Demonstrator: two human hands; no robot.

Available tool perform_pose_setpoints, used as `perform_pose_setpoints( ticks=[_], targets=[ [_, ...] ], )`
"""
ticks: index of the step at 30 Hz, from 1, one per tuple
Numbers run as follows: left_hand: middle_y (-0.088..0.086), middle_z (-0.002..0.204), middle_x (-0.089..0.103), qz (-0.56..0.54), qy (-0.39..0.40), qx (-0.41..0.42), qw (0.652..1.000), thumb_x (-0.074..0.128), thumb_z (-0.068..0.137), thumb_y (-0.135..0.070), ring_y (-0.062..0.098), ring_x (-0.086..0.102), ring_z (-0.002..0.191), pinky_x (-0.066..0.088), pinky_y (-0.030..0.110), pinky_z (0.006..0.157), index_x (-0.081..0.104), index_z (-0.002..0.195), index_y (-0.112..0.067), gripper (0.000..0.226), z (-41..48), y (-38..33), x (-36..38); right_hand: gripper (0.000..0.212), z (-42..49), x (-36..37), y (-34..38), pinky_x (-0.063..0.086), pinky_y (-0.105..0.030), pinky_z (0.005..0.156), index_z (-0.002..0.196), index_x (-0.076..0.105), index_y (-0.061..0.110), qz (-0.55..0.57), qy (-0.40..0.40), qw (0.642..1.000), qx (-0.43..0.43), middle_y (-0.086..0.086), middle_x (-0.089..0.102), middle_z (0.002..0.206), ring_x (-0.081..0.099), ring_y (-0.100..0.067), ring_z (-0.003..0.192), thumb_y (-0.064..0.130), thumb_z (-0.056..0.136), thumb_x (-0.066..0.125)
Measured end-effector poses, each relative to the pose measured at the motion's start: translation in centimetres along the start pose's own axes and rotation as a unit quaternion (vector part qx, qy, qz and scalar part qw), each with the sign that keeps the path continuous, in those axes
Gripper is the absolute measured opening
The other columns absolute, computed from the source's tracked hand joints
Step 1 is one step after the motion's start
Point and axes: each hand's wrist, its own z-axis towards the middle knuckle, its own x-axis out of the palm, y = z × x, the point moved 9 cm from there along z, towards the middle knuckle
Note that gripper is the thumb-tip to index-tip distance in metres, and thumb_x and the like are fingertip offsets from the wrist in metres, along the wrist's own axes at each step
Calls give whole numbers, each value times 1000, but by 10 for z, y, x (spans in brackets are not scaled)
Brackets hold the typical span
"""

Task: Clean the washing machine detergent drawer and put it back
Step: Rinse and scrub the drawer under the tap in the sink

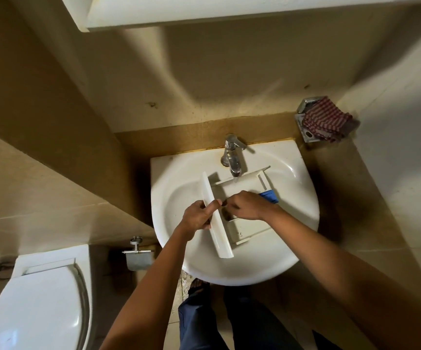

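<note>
Beige tiles closed round a small bathroom, where a white basin (171, 178) hung under a chrome tap (232, 157), with a toilet (35, 299) to one side and a checked cloth (328, 120) on a metal rack to the other. Over the basin bowl lay the drawer (241, 185), its back end under the spout and its long front panel (220, 236) towards the person.

It looked like thin moulded plastic: light, stiff and probably slick when wet, with partitions and a blue insert (270, 197) that might crack or pop loose under a hard twist. The front panel seemed the soundest place to hold, since it is thick and gives the fingers an edge.

That was where the left hand (196, 215) had it, fingers wrapped behind the panel and thumb (215, 204) pressed on its face. The right hand (247, 205) reached down into a compartment beside the panel, its fingers (229, 204) curled close together. Something dark showed at their tips, but whether they pinched it or only rubbed the plastic could not be told.
</note>
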Motion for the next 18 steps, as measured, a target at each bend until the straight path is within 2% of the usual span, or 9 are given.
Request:
perform_pose_setpoints(
  ticks=[2,4,7,10,12,14,15,17,18],
  targets=[
    [10,97,71,3,0,0,1000,66,53,-70,25,72,84,61,35,74,64,98,-13,73,-2,-2,-1,29,-8,-15,-23,48,-35,68,87,61,19,-33,-30,999,10,-3,66,82,62,-26,81,35,95,40],
    [8,90,69,11,-6,-5,1000,66,56,-66,24,72,79,61,34,72,64,96,-12,68,-2,-4,-3,35,-14,-27,-49,46,-35,76,89,64,15,-98,-56,992,57,-7,68,90,61,-28,90,35,98,37],
    [4,81,65,32,-17,-12,999,66,51,-65,22,69,71,61,32,65,64,91,-9,70,-3,-10,-6,35,-14,-18,-54,40,-35,82,98,62,13,-143,-24,984,106,-12,66,106,57,-32,103,26,100,29],
    [5,82,66,58,-33,-13,998,66,47,-69,21,70,73,62,33,63,64,90,-5,77,-8,-17,-7,40,-6,7,-21,40,-37,81,96,60,17,0,19,995,96,-7,65,104,58,-29,100,35,99,25],
    [5,83,68,93,-52,-6,994,67,48,-70,21,70,72,62,36,64,65,88,-5,76,-12,-24,-12,35,-2,17,1,46,-37,79,95,64,15,109,16,992,55,-4,66,99,60,-24,93,33,96,34],
    [3,77,68,143,-72,4,987,65,49,-70,20,69,67,62,36,64,64,80,-7,71,-17,-32,-19,23,-3,20,7,46,-29,69,79,60,21,192,-1,981,33,2,64,84,59,-15,79,23,94,43],
    [2,74,67,171,-79,11,982,63,50,-71,19,69,66,62,35,62,64,76,-8,69,-21,-37,-22,25,-4,20,4,42,-26,63,73,57,26,221,-14,975,30,6,61,76,57,-11,71,19,93,45],
    [1,71,67,229,-99,22,968,57,50,-75,20,68,64,61,32,63,64,73,-11,69,-30,-47,-28,28,-8,17,-5,40,-28,62,71,57,31,246,-52,967,33,7,60,71,56,-11,66,19,94,47],
    [3,73,68,259,-113,25,959,54,50,-78,21,68,67,60,32,66,64,75,-11,72,-33,-52,-31,24,-10,15,-11,42,-29,66,76,61,29,252,-75,964,34,7,63,74,59,-12,70,21,94,48]
  ],
)
